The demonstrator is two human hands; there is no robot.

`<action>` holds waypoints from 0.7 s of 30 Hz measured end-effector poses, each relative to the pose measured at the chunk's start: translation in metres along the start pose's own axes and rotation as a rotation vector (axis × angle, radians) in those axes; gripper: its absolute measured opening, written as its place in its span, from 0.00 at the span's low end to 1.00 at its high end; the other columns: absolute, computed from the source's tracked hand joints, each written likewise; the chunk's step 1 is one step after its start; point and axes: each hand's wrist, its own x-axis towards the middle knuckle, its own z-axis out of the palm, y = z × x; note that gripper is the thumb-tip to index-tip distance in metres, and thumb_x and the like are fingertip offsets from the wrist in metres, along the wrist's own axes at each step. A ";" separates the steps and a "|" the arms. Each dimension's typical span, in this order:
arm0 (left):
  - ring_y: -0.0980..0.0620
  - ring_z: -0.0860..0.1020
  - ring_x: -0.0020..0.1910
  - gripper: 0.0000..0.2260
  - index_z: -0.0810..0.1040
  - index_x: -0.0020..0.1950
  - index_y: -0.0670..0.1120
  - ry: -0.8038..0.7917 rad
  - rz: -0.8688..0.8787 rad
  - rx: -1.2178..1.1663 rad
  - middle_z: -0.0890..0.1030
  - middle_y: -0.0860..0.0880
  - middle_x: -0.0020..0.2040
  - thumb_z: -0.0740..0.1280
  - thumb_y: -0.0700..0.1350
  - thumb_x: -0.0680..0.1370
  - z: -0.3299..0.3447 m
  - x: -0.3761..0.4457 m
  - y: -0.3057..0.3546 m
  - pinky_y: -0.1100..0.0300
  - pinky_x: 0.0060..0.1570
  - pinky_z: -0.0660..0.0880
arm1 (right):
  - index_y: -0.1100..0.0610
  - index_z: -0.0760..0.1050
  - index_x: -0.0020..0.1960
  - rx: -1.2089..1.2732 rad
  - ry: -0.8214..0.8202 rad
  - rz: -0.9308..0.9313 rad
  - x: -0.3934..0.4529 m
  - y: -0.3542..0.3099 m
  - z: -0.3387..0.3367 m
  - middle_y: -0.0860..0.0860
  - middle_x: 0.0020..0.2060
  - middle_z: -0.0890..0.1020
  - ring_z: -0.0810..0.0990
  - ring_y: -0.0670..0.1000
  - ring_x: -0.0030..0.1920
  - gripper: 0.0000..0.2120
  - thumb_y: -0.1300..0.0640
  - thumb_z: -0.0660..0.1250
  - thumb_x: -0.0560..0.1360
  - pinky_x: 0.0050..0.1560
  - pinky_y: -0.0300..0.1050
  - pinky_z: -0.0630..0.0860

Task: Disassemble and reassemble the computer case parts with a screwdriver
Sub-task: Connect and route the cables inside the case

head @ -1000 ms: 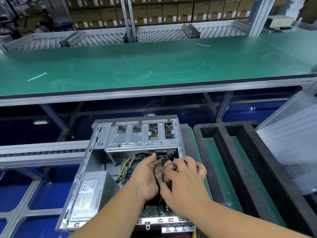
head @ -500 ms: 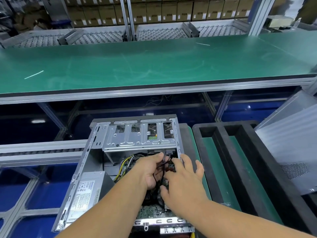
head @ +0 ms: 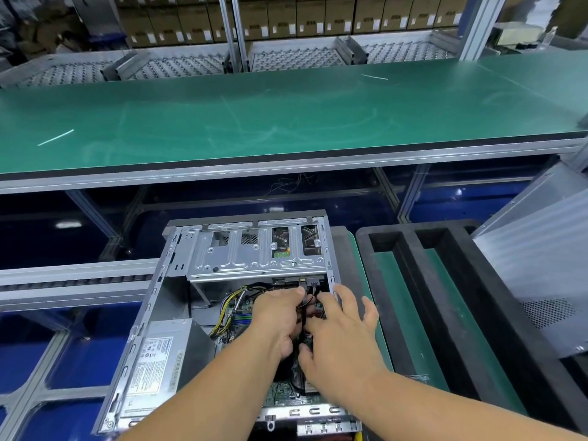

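Both hands reach into the open grey steel computer case (head: 178,313). The left hand (head: 280,316) curls its fingers round a bundle of thin black cables (head: 304,308) just below the silver perforated drive cage (head: 254,253). The right hand (head: 342,332) lies over the same cables with fingers spread and fairly straight, its thumb tucked toward the left palm; whether it pinches anything cannot be told. Beside the left forearm sits the grey boxed power supply with a white label (head: 156,361), and yellow wires (head: 227,305) run across the green circuit board (head: 286,393).

The case lies on its side at the near edge of a green-matted table (head: 380,342). Just right of it stands a black foam tray with long slots (head: 413,281), and a pale grey metal side panel (head: 541,275) leans at the right edge. Beyond, a long green-topped workbench (head: 286,116) spans the room, with metal roller racks (head: 296,57) and stacked brown cardboard boxes (head: 318,17) behind it.
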 end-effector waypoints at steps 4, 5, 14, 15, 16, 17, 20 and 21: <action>0.51 0.84 0.33 0.04 0.81 0.52 0.40 0.003 0.002 -0.004 0.87 0.44 0.41 0.69 0.40 0.82 -0.001 0.002 0.000 0.60 0.28 0.77 | 0.44 0.81 0.59 -0.008 -0.006 0.003 0.000 0.000 0.001 0.47 0.73 0.64 0.45 0.57 0.78 0.22 0.38 0.57 0.73 0.73 0.71 0.41; 0.51 0.84 0.33 0.04 0.81 0.52 0.40 0.007 0.006 0.002 0.86 0.44 0.41 0.69 0.40 0.81 -0.001 0.003 0.000 0.60 0.27 0.77 | 0.44 0.81 0.59 -0.007 -0.003 0.003 0.000 0.000 0.001 0.48 0.73 0.65 0.45 0.57 0.78 0.21 0.38 0.57 0.73 0.73 0.71 0.41; 0.48 0.82 0.31 0.04 0.80 0.48 0.38 0.043 0.023 -0.015 0.84 0.43 0.35 0.70 0.39 0.81 0.007 0.006 0.003 0.56 0.30 0.81 | 0.44 0.83 0.55 -0.018 0.006 0.003 0.000 0.000 0.002 0.47 0.69 0.69 0.49 0.57 0.78 0.20 0.39 0.58 0.73 0.74 0.70 0.43; 0.47 0.82 0.32 0.04 0.80 0.48 0.38 0.050 0.025 -0.024 0.84 0.43 0.34 0.70 0.38 0.81 0.008 0.006 0.003 0.54 0.32 0.83 | 0.45 0.83 0.54 -0.020 0.009 0.003 0.000 0.000 0.003 0.47 0.68 0.69 0.50 0.58 0.78 0.20 0.39 0.58 0.73 0.74 0.71 0.43; 0.46 0.82 0.32 0.04 0.80 0.48 0.38 0.059 0.028 -0.035 0.84 0.43 0.34 0.70 0.38 0.81 0.009 0.006 0.003 0.52 0.34 0.83 | 0.45 0.84 0.54 -0.024 0.009 0.001 0.000 -0.001 0.003 0.47 0.68 0.70 0.50 0.58 0.78 0.20 0.40 0.58 0.72 0.73 0.71 0.43; 0.46 0.82 0.31 0.04 0.80 0.47 0.37 0.069 0.032 -0.047 0.83 0.43 0.33 0.70 0.38 0.81 0.010 0.007 0.003 0.51 0.36 0.83 | 0.45 0.84 0.53 -0.031 0.005 -0.002 0.000 -0.001 0.003 0.47 0.68 0.70 0.50 0.58 0.79 0.20 0.40 0.58 0.72 0.73 0.71 0.43; 0.44 0.83 0.32 0.05 0.80 0.48 0.36 0.065 0.039 -0.059 0.84 0.43 0.33 0.70 0.38 0.80 0.011 0.007 0.004 0.46 0.40 0.84 | 0.45 0.84 0.52 -0.047 -0.019 -0.009 0.001 0.000 0.005 0.47 0.68 0.70 0.48 0.59 0.80 0.21 0.39 0.56 0.72 0.73 0.71 0.41; 0.43 0.84 0.33 0.05 0.80 0.48 0.36 0.066 0.036 -0.051 0.84 0.42 0.34 0.71 0.38 0.80 0.011 0.007 0.004 0.43 0.42 0.85 | 0.46 0.84 0.51 -0.046 -0.027 -0.007 0.001 0.000 0.005 0.47 0.68 0.70 0.48 0.59 0.80 0.21 0.39 0.56 0.73 0.73 0.71 0.40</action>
